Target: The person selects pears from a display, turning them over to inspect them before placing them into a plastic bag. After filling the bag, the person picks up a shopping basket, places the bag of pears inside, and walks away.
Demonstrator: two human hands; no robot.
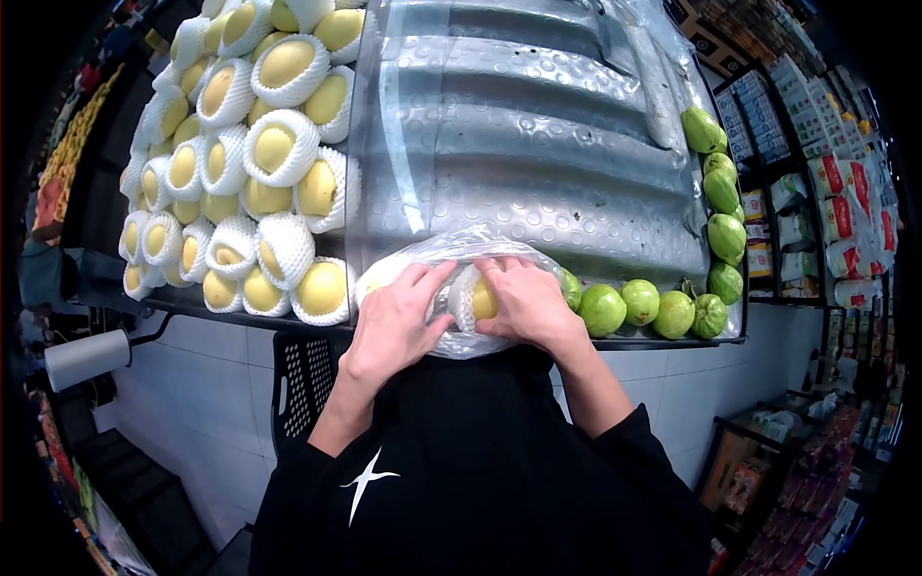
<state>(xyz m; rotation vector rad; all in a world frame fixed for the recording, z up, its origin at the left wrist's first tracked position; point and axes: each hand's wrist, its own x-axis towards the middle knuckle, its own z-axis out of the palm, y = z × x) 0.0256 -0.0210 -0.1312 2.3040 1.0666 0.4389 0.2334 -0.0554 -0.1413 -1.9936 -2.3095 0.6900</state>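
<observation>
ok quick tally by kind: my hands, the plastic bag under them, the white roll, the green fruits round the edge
Hands (left hand, right hand): 2
Plastic bag: 1
White roll: 1
Green fruits: at least 10, some overlap
Total: at least 14

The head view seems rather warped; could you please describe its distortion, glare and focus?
Head view: fisheye distortion bends the shelves, corners fall black; glare patches the metallic liner and glints on the bag; left hand and right hand look fairly sharp, distant goods softer.

Pale tiles (206, 413) cover the floor beside dark shelves (805, 303) stocked with packaged goods (837, 223).
</observation>
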